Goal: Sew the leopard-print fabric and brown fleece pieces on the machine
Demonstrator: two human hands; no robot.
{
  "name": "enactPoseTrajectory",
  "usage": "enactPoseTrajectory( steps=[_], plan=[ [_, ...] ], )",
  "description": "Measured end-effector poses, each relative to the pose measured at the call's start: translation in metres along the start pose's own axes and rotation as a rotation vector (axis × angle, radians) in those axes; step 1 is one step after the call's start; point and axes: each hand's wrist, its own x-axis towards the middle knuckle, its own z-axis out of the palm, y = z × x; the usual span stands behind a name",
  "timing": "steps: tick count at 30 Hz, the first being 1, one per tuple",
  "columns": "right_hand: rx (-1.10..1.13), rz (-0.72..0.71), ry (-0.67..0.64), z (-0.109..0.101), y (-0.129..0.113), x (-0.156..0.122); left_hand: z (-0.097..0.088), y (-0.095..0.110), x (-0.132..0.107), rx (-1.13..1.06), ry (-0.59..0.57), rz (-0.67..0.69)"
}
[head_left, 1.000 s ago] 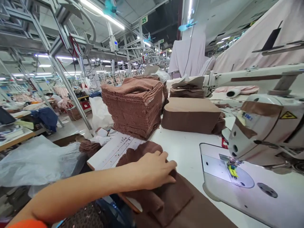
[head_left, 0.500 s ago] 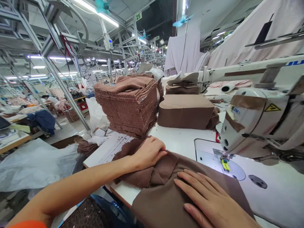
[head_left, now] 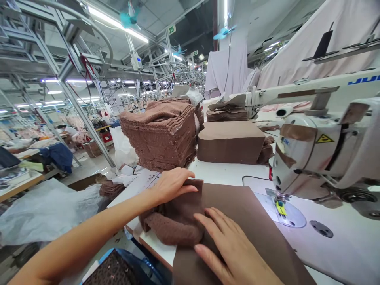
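Note:
A smooth brown fabric panel point(head_left: 249, 221) lies on the white sewing table point(head_left: 231, 174) in front of me. A fuzzy brown fleece piece point(head_left: 175, 221) is bunched at its left edge. My left hand point(head_left: 170, 184) rests on the far end of the fleece, fingers curled over its edge. My right hand point(head_left: 234, 247) lies flat on the smooth panel, fingers stretched out and touching the fleece. The sewing machine's needle point(head_left: 279, 200) stands just right of the panel.
A tall stack of brown fleece pieces point(head_left: 160, 132) and a block of smooth brown cut panels point(head_left: 231, 142) stand behind. The white sewing machine head point(head_left: 314, 154) fills the right. Clear plastic sheeting point(head_left: 44, 209) lies lower left. Other workstations stretch away at the far left.
The smooth panel has slid up over the table toward the needle. My right hand came into view and now presses it flat. My left hand pulled the fleece nearer and bunched it.

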Motion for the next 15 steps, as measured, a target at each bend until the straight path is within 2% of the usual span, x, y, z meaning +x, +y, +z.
enactPoseTrajectory(
  steps=[5, 9, 11, 13, 15],
  plan=[
    [0.264, 0.095, 0.014, -0.001, -0.016, 0.009, -0.019, -0.001, -0.001, 0.037, 0.138, 0.094],
    [0.507, 0.069, 0.009, 0.002, -0.043, 0.019, -0.056, 0.003, 0.007, 0.029, 0.284, 0.126],
    [0.62, 0.074, 0.043, -0.004, -0.057, 0.019, -0.075, 0.006, 0.017, 0.026, 0.328, 0.157],
    [0.713, 0.102, 0.08, -0.017, -0.066, 0.015, -0.083, 0.011, 0.031, -0.003, 0.329, 0.128],
    [0.812, 0.132, 0.074, -0.037, -0.062, 0.007, -0.075, 0.017, 0.05, -0.081, 0.253, -0.004]
  ],
)
